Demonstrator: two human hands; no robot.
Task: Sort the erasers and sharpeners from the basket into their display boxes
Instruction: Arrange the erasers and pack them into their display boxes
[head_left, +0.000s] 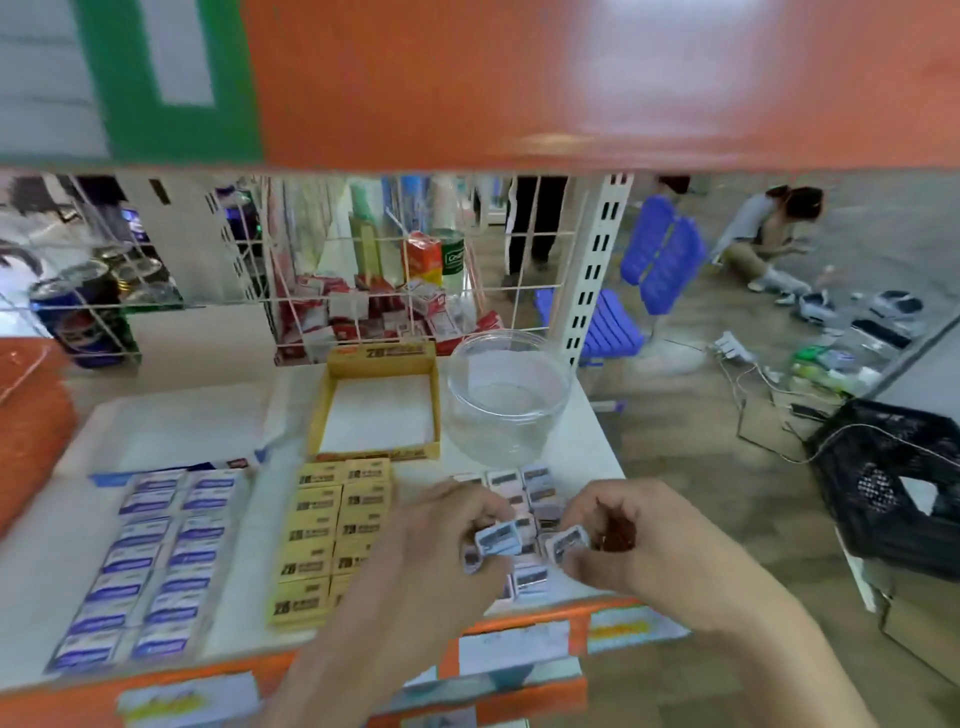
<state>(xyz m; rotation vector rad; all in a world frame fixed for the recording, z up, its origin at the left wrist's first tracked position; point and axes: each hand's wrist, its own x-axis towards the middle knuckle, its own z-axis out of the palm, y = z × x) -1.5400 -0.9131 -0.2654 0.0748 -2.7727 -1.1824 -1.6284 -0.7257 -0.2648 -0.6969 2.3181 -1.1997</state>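
Observation:
On the white shelf lie two rows of blue-and-white erasers (150, 561) at the left and two rows of yellow erasers (332, 535) in the middle. Small pastel sharpeners (535, 493) are laid out at the right front. My left hand (441, 535) grips several sharpeners, one light blue one (498, 538) on top. My right hand (618, 535) pinches a single sharpener (566, 543) just to the right of it. An empty yellow display box (379, 405) stands behind the yellow erasers, and an empty clear round jar (509, 395) behind the sharpeners.
A flattened white-and-blue display box (182, 431) lies at the back left. A wire grid (363, 291) closes the shelf's rear, an orange shelf (571, 83) hangs overhead. A black crate (893, 478) sits on the floor at right, where a person (769, 239) crouches.

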